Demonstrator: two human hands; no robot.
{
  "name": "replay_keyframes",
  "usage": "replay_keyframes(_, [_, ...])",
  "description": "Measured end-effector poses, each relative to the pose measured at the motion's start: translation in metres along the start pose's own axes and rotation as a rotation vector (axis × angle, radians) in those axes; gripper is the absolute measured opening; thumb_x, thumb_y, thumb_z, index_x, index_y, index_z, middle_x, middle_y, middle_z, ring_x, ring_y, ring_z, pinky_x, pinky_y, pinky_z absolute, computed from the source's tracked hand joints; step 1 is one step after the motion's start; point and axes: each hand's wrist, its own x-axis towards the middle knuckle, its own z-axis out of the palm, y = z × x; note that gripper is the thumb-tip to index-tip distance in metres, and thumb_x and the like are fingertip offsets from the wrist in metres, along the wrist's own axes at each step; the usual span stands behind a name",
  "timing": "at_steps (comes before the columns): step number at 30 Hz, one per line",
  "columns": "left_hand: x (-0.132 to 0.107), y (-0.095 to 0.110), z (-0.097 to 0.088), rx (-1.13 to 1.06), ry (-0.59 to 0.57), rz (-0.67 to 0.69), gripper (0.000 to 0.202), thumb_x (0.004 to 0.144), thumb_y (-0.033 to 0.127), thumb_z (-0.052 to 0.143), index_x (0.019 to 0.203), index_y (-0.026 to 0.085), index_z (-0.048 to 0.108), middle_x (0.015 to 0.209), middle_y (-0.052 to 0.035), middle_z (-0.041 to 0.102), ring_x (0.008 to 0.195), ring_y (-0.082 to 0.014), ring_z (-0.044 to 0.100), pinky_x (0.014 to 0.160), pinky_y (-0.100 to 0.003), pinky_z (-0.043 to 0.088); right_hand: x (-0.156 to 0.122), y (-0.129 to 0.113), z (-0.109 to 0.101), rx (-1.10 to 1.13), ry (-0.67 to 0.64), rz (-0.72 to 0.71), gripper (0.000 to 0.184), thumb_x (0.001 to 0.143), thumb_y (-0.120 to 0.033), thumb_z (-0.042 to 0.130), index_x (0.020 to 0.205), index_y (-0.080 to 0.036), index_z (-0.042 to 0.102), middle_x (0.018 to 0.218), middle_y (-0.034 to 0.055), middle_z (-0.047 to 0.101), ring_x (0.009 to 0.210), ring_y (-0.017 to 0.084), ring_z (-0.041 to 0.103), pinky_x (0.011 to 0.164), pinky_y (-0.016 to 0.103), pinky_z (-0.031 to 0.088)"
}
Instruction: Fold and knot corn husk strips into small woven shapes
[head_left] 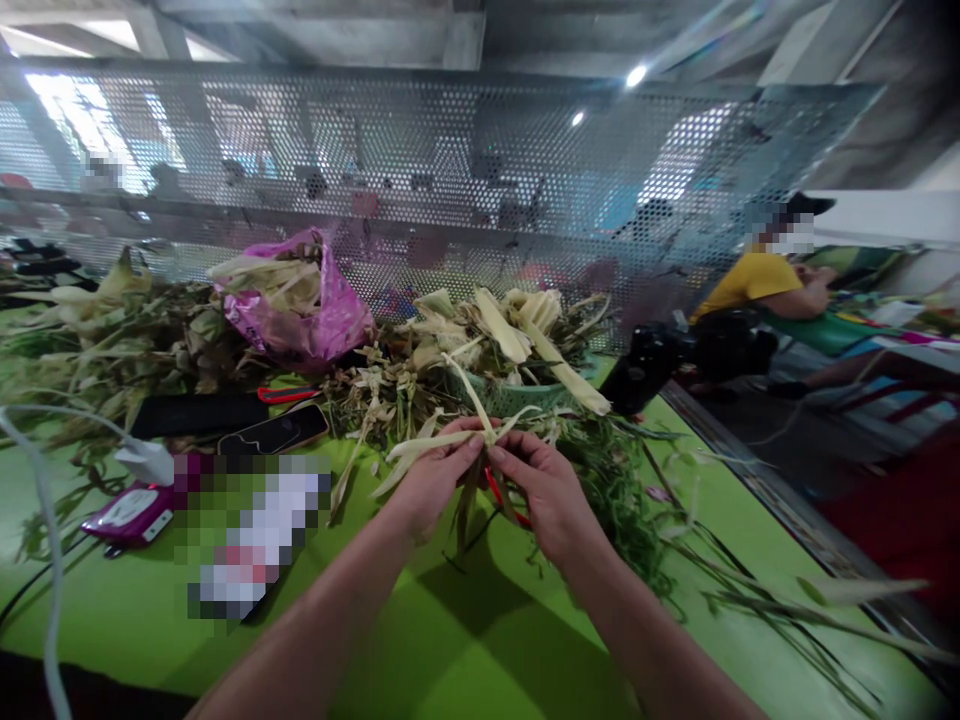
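Two bare hands meet above the green worktop [465, 640], left hand [435, 478] and right hand [546, 492] with fingers pinched shut on pale leaf strips [439, 440], near a green basket [517, 397] and a pink bag [319, 315].

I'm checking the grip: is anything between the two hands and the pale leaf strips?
Nothing visible does. The left hand and the right hand both pinch the leaf strips directly with bare fingers. A red handle shows beneath the right hand, not between hand and strips.
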Motion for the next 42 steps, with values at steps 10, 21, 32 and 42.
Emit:
replay_keyframes(10, [0.002, 0.0, 0.001, 0.072, 0.061, -0.032, 0.029, 0.076, 0.036, 0.068, 0.095, 0.015, 0.064, 0.072, 0.0, 0.057, 0.054, -0.0064, 0.04, 0.05, -0.02, 0.032, -0.002, 0.004, -0.002, -0.2, 0.023, -0.171, 0.023, 0.075, -0.038, 0.071, 0.084, -0.02, 0.062, 0.076, 0.0025, 0.062, 0.07, 0.017, 0.058, 0.068, 0.031, 0.05])
replay_keyframes(21, [0.005, 0.008, -0.011, 0.282, -0.131, 0.015, 0.01, 0.072, 0.021, 0.069, 0.079, 0.016, 0.063, 0.071, -0.0003, 0.059, 0.061, -0.01, 0.047, 0.058, -0.022, 0.036, 0.0, -0.003, -0.007, -0.16, 0.031, -0.16, 0.018, 0.076, -0.034, 0.07, 0.082, -0.021, 0.059, 0.074, -0.002, 0.058, 0.064, 0.012, 0.054, 0.059, 0.024, 0.046])
replay_keyframes(32, [0.004, 0.008, -0.015, 0.301, -0.159, 0.085, 0.022, 0.077, 0.026, 0.066, 0.098, 0.019, 0.067, 0.095, -0.006, 0.065, 0.091, -0.0186, 0.058, 0.086, -0.029, 0.043, 0.0, -0.006, -0.01, 0.019, -0.037, 0.058, 0.026, 0.071, -0.036, 0.075, 0.077, -0.019, 0.056, 0.06, -0.0048, 0.054, 0.048, 0.009, 0.045, 0.047, 0.021, 0.039])
replay_keyframes(42, [-0.001, 0.011, -0.007, 0.293, -0.074, 0.09, 0.025, 0.081, 0.041, 0.063, 0.092, 0.018, 0.066, 0.09, -0.0029, 0.062, 0.084, -0.0143, 0.054, 0.077, -0.024, 0.041, -0.001, -0.005, -0.006, -0.475, -0.09, -0.267, 0.019, 0.077, -0.035, 0.067, 0.082, -0.018, 0.062, 0.073, 0.0015, 0.063, 0.067, 0.016, 0.056, 0.064, 0.027, 0.046])
